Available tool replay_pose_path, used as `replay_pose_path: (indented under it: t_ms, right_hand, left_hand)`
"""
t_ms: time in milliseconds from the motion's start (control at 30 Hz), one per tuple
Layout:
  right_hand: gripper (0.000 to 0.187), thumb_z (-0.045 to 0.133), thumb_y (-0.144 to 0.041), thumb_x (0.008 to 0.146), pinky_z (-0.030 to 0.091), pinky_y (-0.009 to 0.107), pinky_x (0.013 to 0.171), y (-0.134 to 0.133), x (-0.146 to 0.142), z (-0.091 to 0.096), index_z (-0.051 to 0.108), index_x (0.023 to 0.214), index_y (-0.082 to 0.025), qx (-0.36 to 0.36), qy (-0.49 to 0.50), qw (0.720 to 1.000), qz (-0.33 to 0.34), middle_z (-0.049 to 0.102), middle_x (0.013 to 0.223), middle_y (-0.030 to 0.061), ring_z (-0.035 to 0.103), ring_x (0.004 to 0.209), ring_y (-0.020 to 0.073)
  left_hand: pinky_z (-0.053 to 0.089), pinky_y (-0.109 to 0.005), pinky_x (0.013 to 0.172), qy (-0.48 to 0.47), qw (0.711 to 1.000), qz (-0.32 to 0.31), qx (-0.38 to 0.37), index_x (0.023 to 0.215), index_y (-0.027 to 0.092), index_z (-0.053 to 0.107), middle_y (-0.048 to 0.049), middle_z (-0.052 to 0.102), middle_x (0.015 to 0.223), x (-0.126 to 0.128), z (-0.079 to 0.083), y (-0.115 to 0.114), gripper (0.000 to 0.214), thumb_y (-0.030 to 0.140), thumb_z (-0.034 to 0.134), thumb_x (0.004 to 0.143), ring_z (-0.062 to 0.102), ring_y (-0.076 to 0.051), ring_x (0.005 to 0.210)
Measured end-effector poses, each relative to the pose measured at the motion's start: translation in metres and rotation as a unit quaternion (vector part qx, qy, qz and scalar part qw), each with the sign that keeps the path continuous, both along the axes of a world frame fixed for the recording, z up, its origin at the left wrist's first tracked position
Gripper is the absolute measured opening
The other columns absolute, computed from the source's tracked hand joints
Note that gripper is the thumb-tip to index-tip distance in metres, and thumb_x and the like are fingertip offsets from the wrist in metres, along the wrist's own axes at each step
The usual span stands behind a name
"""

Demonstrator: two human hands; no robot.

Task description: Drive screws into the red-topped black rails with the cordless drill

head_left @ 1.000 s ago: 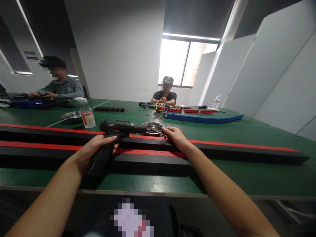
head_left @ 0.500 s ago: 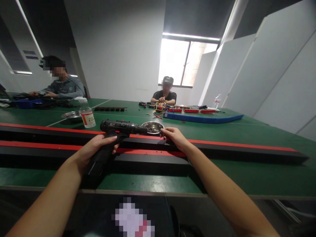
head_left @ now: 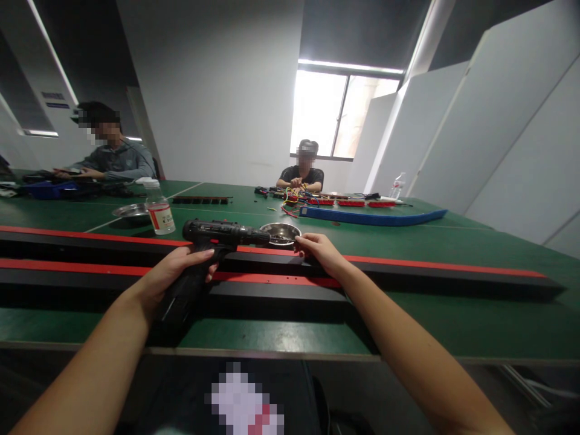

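Observation:
My left hand [head_left: 170, 275] is wrapped round the grip of a black cordless drill [head_left: 217, 232], whose nose points right. My right hand [head_left: 319, 249] rests with its fingers curled on the top edge of a long black and red rail [head_left: 453, 269], just in front of a small metal bowl [head_left: 281, 232]. Whether those fingers pinch anything is hidden. A second, nearer black and red rail [head_left: 272, 281] runs across the green table [head_left: 272, 335] under both hands.
A water bottle with a red label [head_left: 161, 211] and a metal dish [head_left: 131, 211] stand at the left. Farther back lie a long blue strip [head_left: 371, 217] and coloured wires [head_left: 290, 199]. One person sits across the table, another at the far left. White panels line the right.
My right hand has slid a little to the left along the rail, closer to the drill's nose. The left hand and the drill have hardly moved.

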State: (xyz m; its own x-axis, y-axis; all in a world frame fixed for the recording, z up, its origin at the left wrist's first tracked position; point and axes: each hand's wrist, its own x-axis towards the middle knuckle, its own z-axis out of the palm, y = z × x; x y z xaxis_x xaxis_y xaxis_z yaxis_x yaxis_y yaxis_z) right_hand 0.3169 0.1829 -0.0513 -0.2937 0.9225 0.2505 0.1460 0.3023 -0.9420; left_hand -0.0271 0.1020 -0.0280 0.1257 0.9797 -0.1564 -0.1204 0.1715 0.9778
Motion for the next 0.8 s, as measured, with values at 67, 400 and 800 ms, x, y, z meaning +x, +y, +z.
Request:
replay_pose_path:
  t_ms: [67, 400, 800]
  right_hand:
    - [0.043, 0.072, -0.059, 0.081, 0.041, 0.027, 0.064, 0.0, 0.0, 0.0, 0.067, 0.077, -0.016, 0.003, -0.004, 1.0, 0.0, 0.064, 0.072, 0.0033, 0.056, 0.066, 0.014]
    - [0.044, 0.067, -0.06, 0.086, 0.045, 0.028, 0.067, 0.0, -0.002, 0.001, 0.066, 0.079, -0.017, 0.027, -0.037, 0.999, 0.003, 0.067, 0.076, 0.0043, 0.059, 0.069, 0.0153]
    - [0.037, 0.067, -0.051, 0.087, 0.04, 0.026, 0.054, -0.001, -0.011, 0.0, 0.067, 0.079, -0.015, 0.025, -0.079, 0.995, -0.049, 0.065, 0.071, 0.0057, 0.057, 0.061, 0.0147]
  left_hand:
    - [0.056, -0.021, 0.052, 0.005, 1.0, -0.004, 0.0, 0.084, 0.012, 0.07, -0.008, 0.069, 0.078, -0.001, -0.001, 0.001, 0.027, 0.034, 0.083, 0.077, 0.065, -0.015, 0.061]
    - [0.052, -0.019, 0.055, 0.051, 0.998, -0.014, 0.03, 0.082, 0.013, 0.07, -0.0059, 0.068, 0.075, 0.004, 0.003, -0.005, 0.027, 0.038, 0.079, 0.08, 0.063, -0.014, 0.063]
    - [0.051, -0.022, 0.055, 0.351, 0.931, -0.017, 0.101, 0.079, 0.01, 0.071, -0.0084, 0.07, 0.069, -0.053, 0.067, 0.01, 0.036, 0.045, 0.079, 0.078, 0.065, -0.02, 0.063]
